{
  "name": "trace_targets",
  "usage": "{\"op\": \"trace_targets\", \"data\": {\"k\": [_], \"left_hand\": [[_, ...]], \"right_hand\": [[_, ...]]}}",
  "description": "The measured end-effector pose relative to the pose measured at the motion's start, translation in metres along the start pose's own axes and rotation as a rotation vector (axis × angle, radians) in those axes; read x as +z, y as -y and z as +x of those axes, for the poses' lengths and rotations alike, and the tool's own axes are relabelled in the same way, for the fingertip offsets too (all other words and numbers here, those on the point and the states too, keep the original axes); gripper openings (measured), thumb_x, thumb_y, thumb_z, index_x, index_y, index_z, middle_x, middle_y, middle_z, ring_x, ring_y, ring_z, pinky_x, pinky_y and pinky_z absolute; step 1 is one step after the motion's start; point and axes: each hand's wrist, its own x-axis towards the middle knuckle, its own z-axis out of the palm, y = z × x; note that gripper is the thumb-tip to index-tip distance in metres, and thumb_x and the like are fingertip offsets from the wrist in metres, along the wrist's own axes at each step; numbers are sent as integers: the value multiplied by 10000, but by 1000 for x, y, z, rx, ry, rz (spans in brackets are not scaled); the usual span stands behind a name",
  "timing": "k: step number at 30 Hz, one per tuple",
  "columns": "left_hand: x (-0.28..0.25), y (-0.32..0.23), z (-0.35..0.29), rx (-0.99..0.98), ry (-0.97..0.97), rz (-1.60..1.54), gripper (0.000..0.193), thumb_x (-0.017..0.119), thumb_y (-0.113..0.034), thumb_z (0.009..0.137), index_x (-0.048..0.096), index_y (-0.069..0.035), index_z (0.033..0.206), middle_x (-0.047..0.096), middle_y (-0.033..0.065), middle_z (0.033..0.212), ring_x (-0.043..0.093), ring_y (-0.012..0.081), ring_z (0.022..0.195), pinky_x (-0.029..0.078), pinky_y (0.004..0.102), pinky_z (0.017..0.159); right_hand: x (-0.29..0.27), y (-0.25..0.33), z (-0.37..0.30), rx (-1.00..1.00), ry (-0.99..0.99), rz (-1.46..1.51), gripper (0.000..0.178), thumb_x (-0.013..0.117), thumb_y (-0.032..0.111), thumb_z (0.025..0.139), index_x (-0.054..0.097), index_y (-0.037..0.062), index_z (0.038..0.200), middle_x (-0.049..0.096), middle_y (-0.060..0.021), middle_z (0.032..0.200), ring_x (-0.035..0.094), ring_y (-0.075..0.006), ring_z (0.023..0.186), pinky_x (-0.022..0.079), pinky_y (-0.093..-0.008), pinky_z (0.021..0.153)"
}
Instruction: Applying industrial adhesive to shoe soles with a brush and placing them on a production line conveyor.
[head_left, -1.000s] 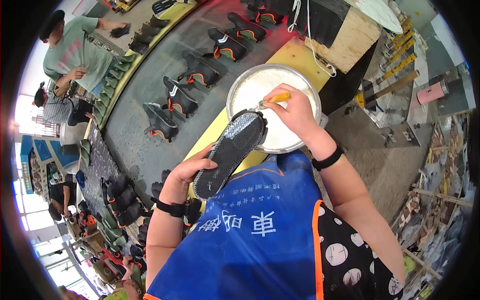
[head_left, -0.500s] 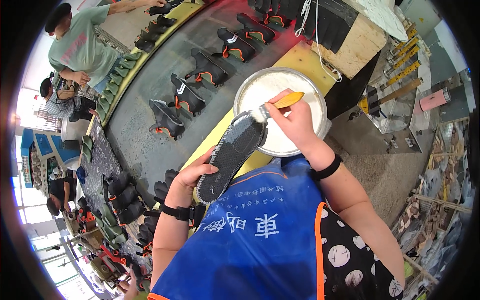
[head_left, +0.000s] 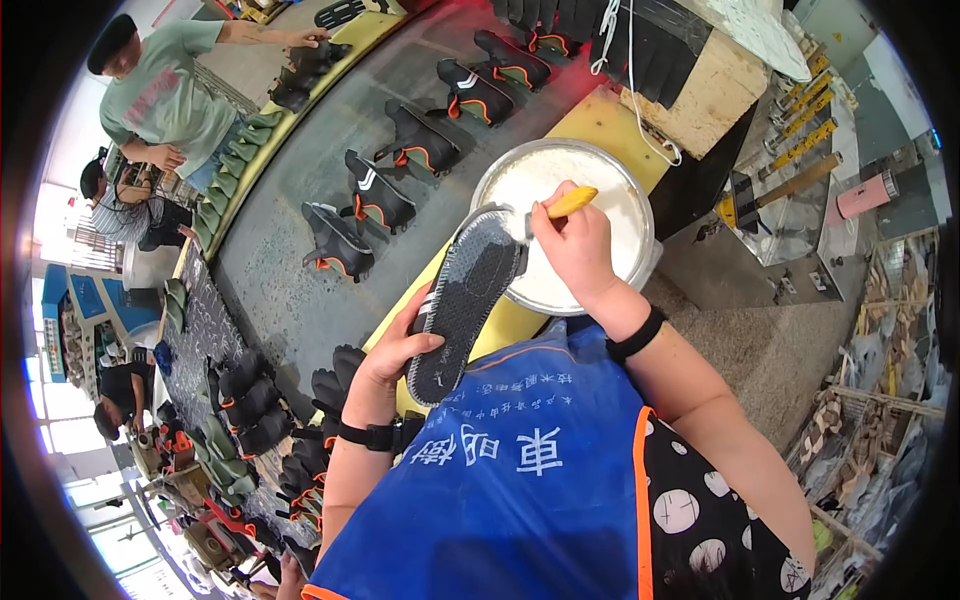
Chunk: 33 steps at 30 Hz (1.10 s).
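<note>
My left hand [head_left: 399, 348] grips a black shoe upper [head_left: 462, 300] by its side, its stitched underside facing up and its toe pointing away from me. In my right hand [head_left: 580, 250] is a brush with a yellow handle [head_left: 573, 201]. Its pale bristles touch the toe end of the underside, where the surface looks wet and whitish. Beneath my right hand stands a round metal basin [head_left: 646, 205] holding a cream-white liquid.
Black shoe uppers with orange edging [head_left: 382, 193] stand in a row on the dark conveyor belt [head_left: 270, 225]. A person in a green shirt [head_left: 165, 90] reaches over green pieces across the belt. A wooden board [head_left: 700, 95] and a white cord [head_left: 637, 110] lie beyond the basin.
The shoe upper has shifted slightly right and stands a little more upright. The brush has moved to the right edge of the toe. Across the belt, the person's arm has moved.
</note>
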Motion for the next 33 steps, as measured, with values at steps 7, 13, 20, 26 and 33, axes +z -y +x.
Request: {"op": "trace_targets", "data": {"k": [7, 13, 20, 26, 33], "left_hand": [[2, -2, 4, 99, -88, 118, 921, 687, -81, 717, 319, -36, 1560, 536, 114, 1406, 530, 208, 1278, 391, 337, 1101], [8, -3, 9, 116, -74, 9, 897, 669, -85, 729, 319, -48, 1554, 541, 114, 1388, 544, 211, 1251, 404, 328, 1079], [7, -1, 10, 115, -124, -2, 865, 653, -99, 747, 315, -53, 1542, 542, 109, 1370, 532, 211, 1253, 406, 329, 1072], [8, -5, 10, 141, -118, 111, 887, 691, -114, 727, 339, -58, 1539, 530, 111, 1389, 518, 210, 1271, 387, 337, 1091], [11, -7, 11, 195, -122, 213, 917, 719, -123, 710, 346, -59, 1545, 515, 117, 1415, 503, 217, 1295, 368, 339, 1111]], "right_hand": [[-10, 10, 4, 72, 89, 49, 174, 678, 128, 895, 561, 36, 806, 588, -108, 635, 601, -269, 547, 462, -377, 533], [7, 21, -1, 90, 69, 146, 211, 678, 123, 921, 518, 39, 814, 567, -92, 623, 567, -225, 518, 436, -348, 515], [4, 34, -32, 48, 215, 261, 180, 680, 106, 910, 548, 34, 813, 569, -95, 610, 588, -229, 530, 440, -339, 514], [12, 14, 9, 151, 137, 100, 188, 682, 117, 893, 570, 7, 789, 561, -56, 617, 539, -127, 545, 426, -299, 539], [8, -4, 31, 16, 80, 14, 204, 679, 174, 907, 547, 37, 834, 614, -141, 675, 621, -304, 599, 470, -384, 569]]}}
